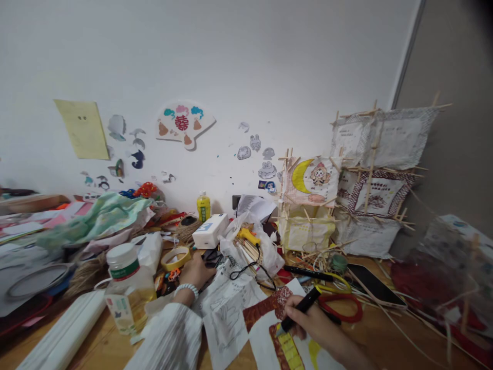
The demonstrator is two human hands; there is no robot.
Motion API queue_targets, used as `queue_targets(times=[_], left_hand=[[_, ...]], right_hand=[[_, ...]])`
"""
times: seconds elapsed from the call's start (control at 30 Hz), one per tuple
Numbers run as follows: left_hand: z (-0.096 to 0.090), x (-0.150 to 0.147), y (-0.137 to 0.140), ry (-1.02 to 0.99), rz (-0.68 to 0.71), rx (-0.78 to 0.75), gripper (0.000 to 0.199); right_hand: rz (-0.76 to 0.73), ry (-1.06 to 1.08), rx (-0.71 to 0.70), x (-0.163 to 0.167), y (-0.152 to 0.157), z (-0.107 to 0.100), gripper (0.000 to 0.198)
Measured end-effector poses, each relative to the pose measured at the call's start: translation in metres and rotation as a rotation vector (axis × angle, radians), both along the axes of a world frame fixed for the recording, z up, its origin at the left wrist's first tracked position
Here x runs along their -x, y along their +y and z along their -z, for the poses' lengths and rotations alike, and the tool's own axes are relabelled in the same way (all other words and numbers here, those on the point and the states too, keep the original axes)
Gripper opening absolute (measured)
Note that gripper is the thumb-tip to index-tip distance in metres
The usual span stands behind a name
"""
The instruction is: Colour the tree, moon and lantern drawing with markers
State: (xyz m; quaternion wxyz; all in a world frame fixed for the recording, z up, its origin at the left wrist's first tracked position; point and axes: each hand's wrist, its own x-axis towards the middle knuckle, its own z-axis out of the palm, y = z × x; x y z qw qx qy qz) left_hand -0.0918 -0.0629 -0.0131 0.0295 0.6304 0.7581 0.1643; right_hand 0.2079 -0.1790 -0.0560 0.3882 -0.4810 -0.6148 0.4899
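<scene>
My right hand (301, 314) grips a black marker pen (306, 304) with a yellow end. Its tip is at the yellow block of a drawing (287, 349) that has brown-red patterned bands on white paper. My left hand (195, 273), with a pale beaded bracelet at the wrist, reaches among dark small items beside a roll of yellowish tape (176, 258). Its fingertips are hidden, so what they touch is unclear. Between the hands lies a crumpled white sheet (227, 313) with line drawings.
A large clear bottle of yellowish liquid (129, 293) stands left of my left arm. Behind are a tissue pack (210, 230), a plastic bag (265, 252) and a yellow-capped bottle (204, 206). A phone (375, 285) and stick-framed pictures (311, 180) are on the right.
</scene>
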Motion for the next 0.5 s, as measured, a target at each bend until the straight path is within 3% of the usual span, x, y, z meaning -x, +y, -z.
queue_targets(times=[0.13, 0.33, 0.5], left_hand=[[-0.001, 0.007, 0.002, -0.027, 0.002, 0.005, 0.034], [-0.017, 0.018, -0.002, 0.011, 0.018, -0.016, 0.025], [-0.011, 0.007, 0.008, -0.012, 0.110, -0.029, 0.023]], right_hand=[[-0.001, 0.002, -0.024, -0.002, 0.001, 0.005, 0.052], [-0.030, 0.005, -0.019, -0.001, 0.001, 0.004, 0.050], [-0.018, -0.002, -0.010, 0.000, -0.001, 0.000, 0.049]])
